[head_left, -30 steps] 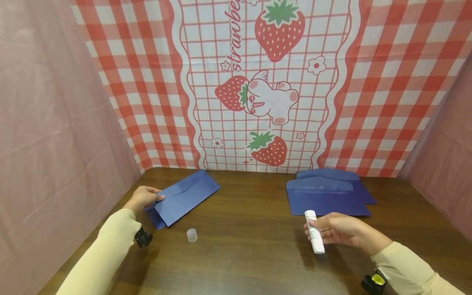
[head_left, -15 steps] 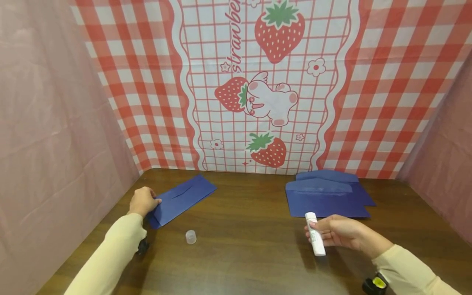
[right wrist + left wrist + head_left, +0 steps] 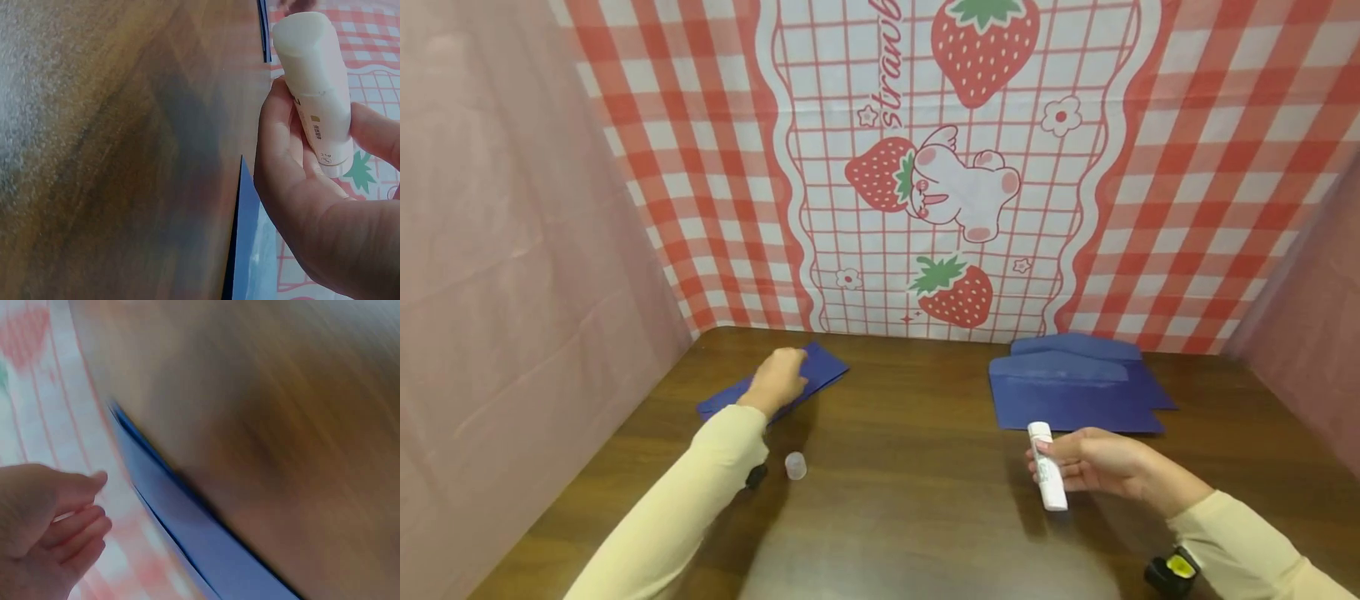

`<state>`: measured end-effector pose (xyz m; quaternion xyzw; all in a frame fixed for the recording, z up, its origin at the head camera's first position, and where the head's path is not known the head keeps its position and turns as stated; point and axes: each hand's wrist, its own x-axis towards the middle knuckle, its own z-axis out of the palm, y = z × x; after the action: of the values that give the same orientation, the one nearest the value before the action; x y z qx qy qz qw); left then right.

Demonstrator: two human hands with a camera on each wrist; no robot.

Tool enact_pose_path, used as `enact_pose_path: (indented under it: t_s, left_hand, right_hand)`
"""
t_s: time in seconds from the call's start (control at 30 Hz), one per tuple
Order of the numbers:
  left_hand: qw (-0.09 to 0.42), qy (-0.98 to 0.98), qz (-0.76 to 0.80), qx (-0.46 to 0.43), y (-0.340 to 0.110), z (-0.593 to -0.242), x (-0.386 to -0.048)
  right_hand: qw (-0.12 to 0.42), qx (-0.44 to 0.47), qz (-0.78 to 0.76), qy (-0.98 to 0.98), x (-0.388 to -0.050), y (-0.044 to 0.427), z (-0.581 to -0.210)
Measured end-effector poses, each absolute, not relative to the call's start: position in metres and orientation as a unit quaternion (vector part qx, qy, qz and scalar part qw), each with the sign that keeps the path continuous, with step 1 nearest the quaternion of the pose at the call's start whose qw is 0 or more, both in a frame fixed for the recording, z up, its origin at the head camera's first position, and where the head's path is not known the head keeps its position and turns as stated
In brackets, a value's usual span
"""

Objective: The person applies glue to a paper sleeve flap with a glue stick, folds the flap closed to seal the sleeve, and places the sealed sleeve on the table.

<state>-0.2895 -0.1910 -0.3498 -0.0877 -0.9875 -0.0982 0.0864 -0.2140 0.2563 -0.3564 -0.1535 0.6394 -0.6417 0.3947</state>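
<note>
My right hand (image 3: 1108, 467) holds a white glue stick (image 3: 1048, 471) between thumb and fingers, above the table; printed lettering shows on the glue stick (image 3: 319, 94) in the right wrist view. At the left, my left hand (image 3: 777, 379) hovers over blue envelopes (image 3: 826, 365) and hides part of them. In the left wrist view the left hand (image 3: 56, 525) has loosely bent fingers, nothing between them, and stands apart from the envelopes (image 3: 181, 519). A small translucent cap (image 3: 796, 466) sits on the table near the left forearm.
Two more blue envelopes (image 3: 1067, 400) overlap at the back right, their flaps raised toward the back. The brown wooden table (image 3: 895, 467) ends at a red-and-white strawberry cloth (image 3: 925, 200). Pink curtains (image 3: 527, 250) hang at both sides.
The left hand has laid the upper left envelope down, let go of it and moved right across the stack. The right hand and glue stick have hardly moved. The head view has shifted slightly.
</note>
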Motion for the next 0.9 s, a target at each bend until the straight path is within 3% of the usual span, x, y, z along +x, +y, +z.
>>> enact_pose_path:
  t_s: [0.27, 0.43, 0.63, 0.9]
  left_hand:
    - [0.016, -0.953, -0.03, -0.301, -0.045, -0.342, -0.284]
    - [-0.042, -0.909, -0.013, -0.414, 0.021, -0.342, -0.275]
    - [-0.073, -0.898, 0.031, -0.433, 0.057, -0.357, -0.271]
    - [-0.091, -0.901, 0.064, -0.419, 0.056, -0.367, -0.262]
  right_hand:
    - [0.403, -0.155, -0.643, 0.632, -0.214, 0.261, -0.354]
    - [0.407, -0.158, -0.636, 0.637, -0.214, 0.263, -0.352]
    - [0.413, -0.156, -0.639, 0.63, -0.213, 0.263, -0.355]
    - [0.41, -0.151, -0.641, 0.631, -0.213, 0.268, -0.355]
